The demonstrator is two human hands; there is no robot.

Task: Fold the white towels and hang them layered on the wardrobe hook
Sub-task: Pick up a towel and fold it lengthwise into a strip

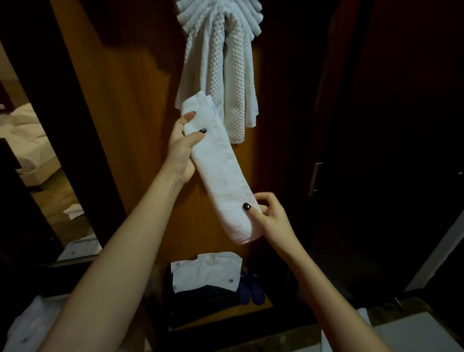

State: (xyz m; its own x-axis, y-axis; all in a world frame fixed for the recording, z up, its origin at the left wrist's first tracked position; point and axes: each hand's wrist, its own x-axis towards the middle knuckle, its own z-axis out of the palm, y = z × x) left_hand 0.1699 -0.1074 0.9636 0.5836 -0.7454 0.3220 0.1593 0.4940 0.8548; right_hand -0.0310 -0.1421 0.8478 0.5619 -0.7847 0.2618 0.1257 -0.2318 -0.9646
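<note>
While the folded white towel point(217, 173) slants mid-frame from 11 to 5 o'clock, left hand point(180, 151) grasps its upper end and right hand point(271, 218) pinches its lower end. Hung towels point(220, 56) drape at 12 o'clock against the wardrobe panel point(132, 100); white shirt point(206, 272) lies at 6 o'clock.

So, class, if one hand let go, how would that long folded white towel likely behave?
Probably floppy: the folded towel curves slightly between the left hand and right hand, so a freed end would likely droop. It seems light, since thumb-and-finger grips carry it. Its fuzzy surface probably resists slipping.
</note>
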